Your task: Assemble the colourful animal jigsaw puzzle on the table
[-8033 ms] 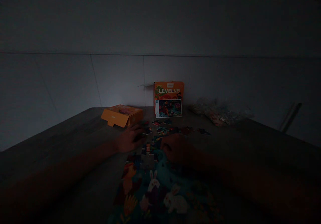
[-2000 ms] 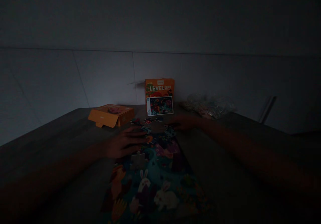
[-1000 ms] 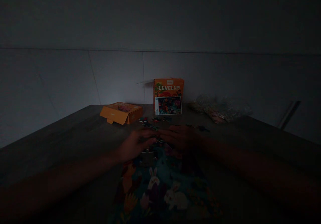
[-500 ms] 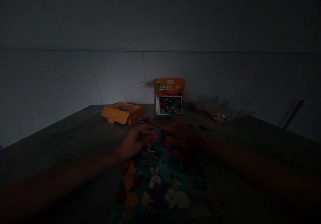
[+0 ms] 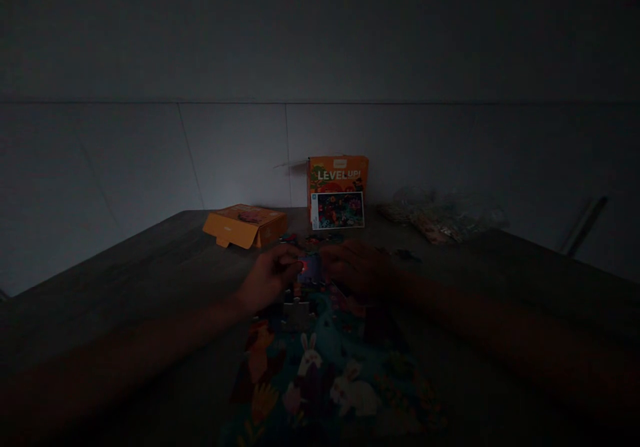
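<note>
A partly joined jigsaw puzzle with rabbits and a fox-like orange animal lies on the table in front of me. At its far end is a purple-blue puzzle piece with a glowing red-orange spot. My left hand pinches this piece at its left edge between thumb and fingers. From the other side, my right hand rests with its fingers stretched over the puzzle's far right part, close to the same piece. Shadow hides most of its fingertips. A grey puzzle piece shows nearer to me.
Loose puzzle pieces lie beyond my hands, with more pieces to the right. An orange box lies at the back left. Against an upright orange box leans a picture card. Clear plastic bags sit at the back right.
The purple-blue piece and my left fingers have shifted slightly left. My right hand lies a little flatter and further left. The boxes and card look unmoved.
</note>
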